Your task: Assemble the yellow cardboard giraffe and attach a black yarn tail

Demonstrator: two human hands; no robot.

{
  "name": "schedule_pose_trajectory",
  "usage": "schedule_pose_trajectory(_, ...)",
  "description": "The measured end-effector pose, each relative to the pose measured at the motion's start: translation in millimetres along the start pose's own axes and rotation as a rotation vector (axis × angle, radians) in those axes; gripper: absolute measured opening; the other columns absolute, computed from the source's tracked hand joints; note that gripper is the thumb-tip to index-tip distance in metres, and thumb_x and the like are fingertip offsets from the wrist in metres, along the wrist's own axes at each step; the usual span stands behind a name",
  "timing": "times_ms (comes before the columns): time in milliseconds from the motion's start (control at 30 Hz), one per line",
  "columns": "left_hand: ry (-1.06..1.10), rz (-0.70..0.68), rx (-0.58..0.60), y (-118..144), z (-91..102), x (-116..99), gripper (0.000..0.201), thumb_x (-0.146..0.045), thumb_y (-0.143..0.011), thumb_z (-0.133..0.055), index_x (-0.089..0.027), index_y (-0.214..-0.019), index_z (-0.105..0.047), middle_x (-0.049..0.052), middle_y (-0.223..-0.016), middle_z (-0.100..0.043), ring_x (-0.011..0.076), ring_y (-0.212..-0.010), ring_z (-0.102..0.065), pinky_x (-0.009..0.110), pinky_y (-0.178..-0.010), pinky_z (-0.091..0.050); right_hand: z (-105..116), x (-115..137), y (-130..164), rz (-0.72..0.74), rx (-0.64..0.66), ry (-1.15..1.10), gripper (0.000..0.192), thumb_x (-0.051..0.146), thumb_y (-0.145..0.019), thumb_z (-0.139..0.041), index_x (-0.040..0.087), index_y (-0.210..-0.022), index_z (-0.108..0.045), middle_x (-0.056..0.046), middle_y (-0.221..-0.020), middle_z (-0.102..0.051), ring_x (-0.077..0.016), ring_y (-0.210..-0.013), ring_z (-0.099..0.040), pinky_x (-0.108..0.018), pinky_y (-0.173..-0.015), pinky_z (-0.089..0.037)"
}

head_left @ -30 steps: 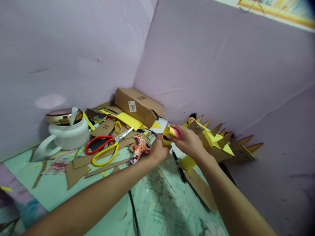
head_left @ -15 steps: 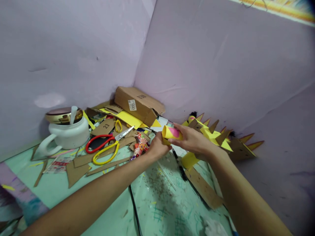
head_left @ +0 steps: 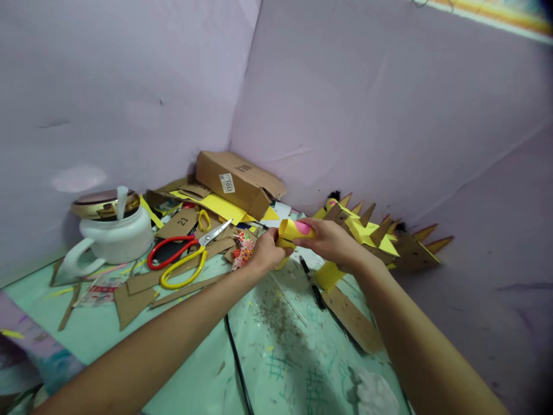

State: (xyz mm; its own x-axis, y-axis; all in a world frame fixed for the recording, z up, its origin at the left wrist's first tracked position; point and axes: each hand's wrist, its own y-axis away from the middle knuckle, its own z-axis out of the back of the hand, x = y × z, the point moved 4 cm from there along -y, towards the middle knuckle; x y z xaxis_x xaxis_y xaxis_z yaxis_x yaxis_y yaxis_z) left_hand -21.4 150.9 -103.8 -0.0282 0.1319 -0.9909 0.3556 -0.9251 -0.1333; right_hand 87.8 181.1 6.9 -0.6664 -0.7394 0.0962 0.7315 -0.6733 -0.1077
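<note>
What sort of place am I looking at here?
Likely a craft table, perhaps at home: scissors lie among cardboard scraps, the right hand holds a curled yellow piece, and a spiky cardboard construction sits farther right.

Head view: right hand (head_left: 330, 242) grips a yellow paper roll (head_left: 298, 229) with a pink spot; left hand (head_left: 270, 249) pinches its end, above the bench (head_left: 211, 377). Cardboard box (head_left: 235, 181) sits at the bench's far corner. Lidded white mug (head_left: 123, 237) stands by the left wall-side edge. Red-and-yellow-handled scissors (head_left: 204, 240) lie on cardboard scraps (head_left: 133, 306). Spiked model (head_left: 374, 232) lines the right wall-side edge.
</note>
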Motion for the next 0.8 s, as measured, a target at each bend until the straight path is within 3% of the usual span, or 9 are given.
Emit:
schedule_pose_trajectory(333, 0.074, -0.013, -0.006, -4.5, -0.4, 10.4, 0.041, -0.009, -0.054, -0.073, -0.015, -0.092, -0.061, 0.006, -0.087, -0.070, 0.0221, -0.081, -0.064, 0.034, -0.076, -0.050, -1.7, 4.1, 0.8, -0.008, 0.013, 0.047, 0.032, 0.034, -0.076, -0.059, 0.022, -0.105, -0.061, -0.005, -0.088, -0.069, -0.0224, -0.078, -0.063, -0.028, -0.062, -0.040)
schedule_pose_trajectory(800, 0.117, -0.006, 0.001, -2.4, 1.0, 5.4, 0.042, -0.006, -0.051, -0.072, -0.014, -0.091, -0.062, 0.006, -0.088, -0.071, 0.0230, -0.082, -0.065, 0.034, -0.075, -0.050, -5.7, 2.8, 0.1, 0.002, 0.008, 0.119, 0.030, 0.035, -0.077, -0.058, 0.021, -0.103, -0.061, -0.007, -0.095, -0.069, -0.0261, -0.087, -0.062, -0.030, -0.067, -0.041)
